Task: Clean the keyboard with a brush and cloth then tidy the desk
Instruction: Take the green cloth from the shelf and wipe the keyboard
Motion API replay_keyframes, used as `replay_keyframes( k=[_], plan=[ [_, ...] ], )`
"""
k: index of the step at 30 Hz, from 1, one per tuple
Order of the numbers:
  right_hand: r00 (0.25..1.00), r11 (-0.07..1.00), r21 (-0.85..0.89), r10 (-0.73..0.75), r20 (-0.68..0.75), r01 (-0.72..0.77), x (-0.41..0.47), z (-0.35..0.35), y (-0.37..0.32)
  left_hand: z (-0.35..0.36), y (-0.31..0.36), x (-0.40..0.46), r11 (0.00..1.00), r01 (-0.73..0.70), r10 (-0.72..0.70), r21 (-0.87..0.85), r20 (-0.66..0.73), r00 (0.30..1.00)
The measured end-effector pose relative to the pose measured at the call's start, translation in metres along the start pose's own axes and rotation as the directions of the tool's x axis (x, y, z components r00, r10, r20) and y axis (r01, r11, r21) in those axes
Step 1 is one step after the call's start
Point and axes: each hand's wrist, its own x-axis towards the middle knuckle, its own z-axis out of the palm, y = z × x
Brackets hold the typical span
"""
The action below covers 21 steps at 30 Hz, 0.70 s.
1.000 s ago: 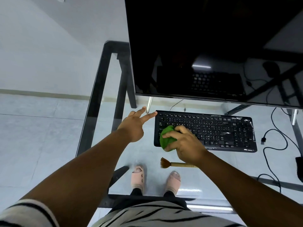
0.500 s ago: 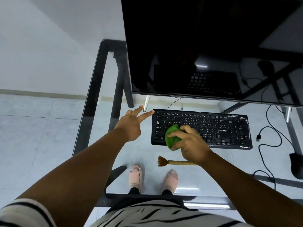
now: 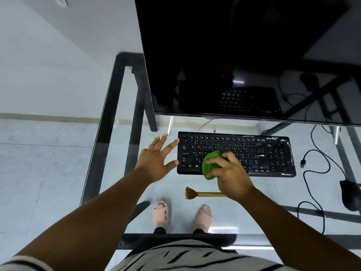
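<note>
A black keyboard (image 3: 259,151) lies on the glass desk (image 3: 109,106) below the monitor. My right hand (image 3: 230,173) grips a bunched green cloth (image 3: 210,163) and presses it on the keyboard's lower left keys. My left hand (image 3: 156,159) is spread with straight fingers against the keyboard's left edge, index tip and thumb touching it. A small brush (image 3: 203,194) with brown bristles and a wooden handle lies on the glass in front of the keyboard, its handle end hidden under my right wrist.
A large dark monitor (image 3: 244,55) stands behind the keyboard on metal feet. A loose black cable with a USB plug (image 3: 303,163) lies at the right, beside a dark object (image 3: 350,194) at the right edge. My feet show through the glass.
My right hand has wiped the cloth from the keyboard's left end toward the right along the lower keys. My left hand's fingers have spread wider against the keyboard's left edge.
</note>
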Motion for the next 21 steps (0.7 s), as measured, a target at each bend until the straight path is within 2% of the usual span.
replay_keyframes(
  k=[3,7,13,19,21],
  plan=[
    [0.997,0.999,0.046,-0.008,-0.072,0.011,0.007,0.001,-0.014,0.0,0.001,-0.001,1.0,-0.002,0.002,-0.021,0.003,1.0],
    [0.998,0.998,-0.001,-0.07,0.0,0.07,0.005,0.008,-0.019,0.0,0.002,-0.002,0.999,0.012,-0.012,-0.031,0.017,1.0],
    [0.996,1.0,0.024,0.018,-0.092,-0.015,-0.009,0.001,0.011,0.005,0.008,-0.004,0.999,0.025,-0.025,-0.029,-0.009,1.0],
    [0.999,0.998,0.053,0.037,-0.008,-0.037,0.016,0.013,-0.021,0.016,0.021,-0.011,0.999,0.047,-0.047,0.004,-0.035,0.998],
    [0.983,0.985,0.045,0.169,-0.073,-0.166,0.021,0.012,-0.016,0.017,0.027,-0.012,0.998,0.06,-0.059,0.011,-0.037,0.998]
  ],
)
